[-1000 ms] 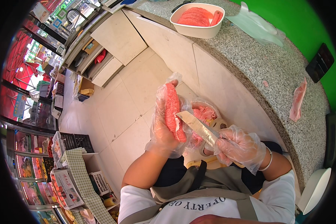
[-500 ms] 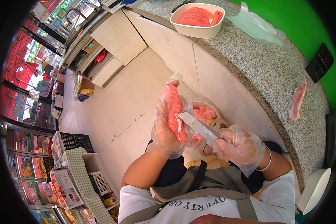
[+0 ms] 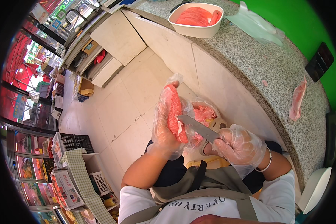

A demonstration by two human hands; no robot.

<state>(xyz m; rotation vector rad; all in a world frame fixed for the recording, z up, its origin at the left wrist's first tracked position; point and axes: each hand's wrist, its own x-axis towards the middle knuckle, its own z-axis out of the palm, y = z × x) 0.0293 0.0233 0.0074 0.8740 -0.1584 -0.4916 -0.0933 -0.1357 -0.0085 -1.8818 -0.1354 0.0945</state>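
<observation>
My left hand, in a clear plastic glove, holds a long wedge of red pomelo flesh along its palm and fingers. Scraps of whitish membrane cling to the wedge's lower end. Gloved as well, my right hand grips a knife, its handle hidden in the fist. The flat grey blade points up and left, its tip at the wedge's right side; I cannot tell whether it touches. Beneath the blade, a lined bin holds pink peelings, partly covered by my left hand and the knife.
On the speckled stone counter to the right stand a white bowl of pomelo flesh, clear plastic gloves, a strip of pink membrane and a black phone. A white empty bowl leans by the counter's near end. Crates and shelves are left.
The knife blade has turned, its face now darker, with its tip still beside the wedge. The pomelo wedge has tilted slightly in my left hand.
</observation>
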